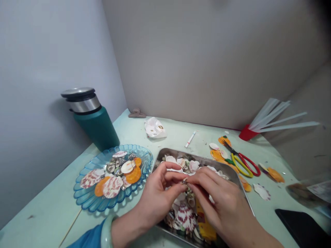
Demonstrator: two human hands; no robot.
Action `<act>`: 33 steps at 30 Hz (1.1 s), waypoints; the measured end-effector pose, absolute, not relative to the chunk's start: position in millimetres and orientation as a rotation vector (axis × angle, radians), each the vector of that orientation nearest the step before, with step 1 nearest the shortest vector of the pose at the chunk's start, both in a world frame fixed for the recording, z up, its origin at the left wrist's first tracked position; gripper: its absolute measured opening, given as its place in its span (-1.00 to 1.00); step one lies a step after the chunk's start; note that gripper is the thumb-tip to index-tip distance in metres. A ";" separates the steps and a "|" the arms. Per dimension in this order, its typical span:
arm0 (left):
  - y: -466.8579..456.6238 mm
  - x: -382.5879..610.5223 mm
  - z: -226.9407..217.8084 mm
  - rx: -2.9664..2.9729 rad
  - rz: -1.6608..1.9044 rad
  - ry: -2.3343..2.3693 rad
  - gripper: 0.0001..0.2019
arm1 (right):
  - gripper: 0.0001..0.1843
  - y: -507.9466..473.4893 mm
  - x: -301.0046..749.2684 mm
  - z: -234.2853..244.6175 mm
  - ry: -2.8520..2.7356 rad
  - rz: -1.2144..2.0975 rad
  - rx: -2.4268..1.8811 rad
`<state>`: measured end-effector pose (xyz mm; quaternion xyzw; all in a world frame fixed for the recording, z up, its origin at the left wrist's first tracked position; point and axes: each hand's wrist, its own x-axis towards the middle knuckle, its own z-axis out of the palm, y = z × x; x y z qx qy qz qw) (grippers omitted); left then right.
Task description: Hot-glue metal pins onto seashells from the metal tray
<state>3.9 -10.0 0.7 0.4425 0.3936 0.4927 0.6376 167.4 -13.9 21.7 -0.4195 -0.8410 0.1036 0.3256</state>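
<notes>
My left hand and my right hand meet above a metal tray. Their fingertips are pinched together on a small shell, mostly covered by the fingers. Beneath the hands, the tray holds many seashells, among them a purple-and-white scallop shell and a yellow piece. Left of the tray stands a blue scalloped glass plate. On it lie orange shells, speckled scallop shells and small snail-like shells.
A teal bottle stands behind the plate. Scissors lie among orange shells at the right. Further back are a crumpled white wrapper, a thin white stick and a red cup of glue sticks. A black object lies front right.
</notes>
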 end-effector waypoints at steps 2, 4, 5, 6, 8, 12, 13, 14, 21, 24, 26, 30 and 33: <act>-9.6 4.0 0.9 1.012 1.129 0.890 -0.70 | -0.81 -14.5 167.0 21.9 -2.195 0.262 -1.094; -8.9 4.2 1.6 1.000 1.136 0.875 -0.70 | -0.81 -15.0 166.3 22.7 -2.178 0.261 -1.097; -8.5 4.3 2.2 0.988 1.139 0.867 -0.71 | -0.80 -15.1 166.1 23.5 -2.170 0.274 -1.096; -8.0 4.3 2.9 0.971 1.147 0.860 -0.71 | -0.79 -15.0 166.0 24.4 -2.159 0.293 -1.093; -6.8 4.1 4.2 0.933 1.154 0.860 -0.70 | -0.75 -14.5 166.4 26.7 -2.126 0.324 -1.085; -4.7 2.5 5.0 0.897 1.138 0.900 -0.69 | -0.76 -12.5 168.6 30.7 -2.043 0.314 -1.097; -4.4 2.1 4.9 0.897 1.133 0.908 -0.68 | -0.76 -12.1 168.9 31.2 -2.035 0.311 -1.093; -4.2 1.8 4.7 0.901 1.128 0.909 -0.68 | -0.76 -11.8 169.0 31.4 -2.035 0.311 -1.080; -5.7 2.8 6.5 0.908 1.089 0.867 -0.69 | -0.64 -14.0 168.9 26.7 -2.080 0.303 -0.999; -6.9 3.6 7.2 0.922 1.088 0.849 -0.69 | -0.63 -14.9 169.4 24.4 -2.095 0.319 -1.019; -7.5 3.6 5.8 0.934 1.096 0.837 -0.69 | -0.62 -14.9 169.2 23.7 -2.097 0.335 -1.015; -8.2 2.8 0.8 0.978 1.102 0.846 -0.68 | -0.63 -14.8 168.3 24.2 -2.095 0.328 -0.999; -8.2 2.2 -1.1 0.996 1.105 0.853 -0.68 | -0.63 -14.9 168.4 24.5 -2.099 0.308 -1.009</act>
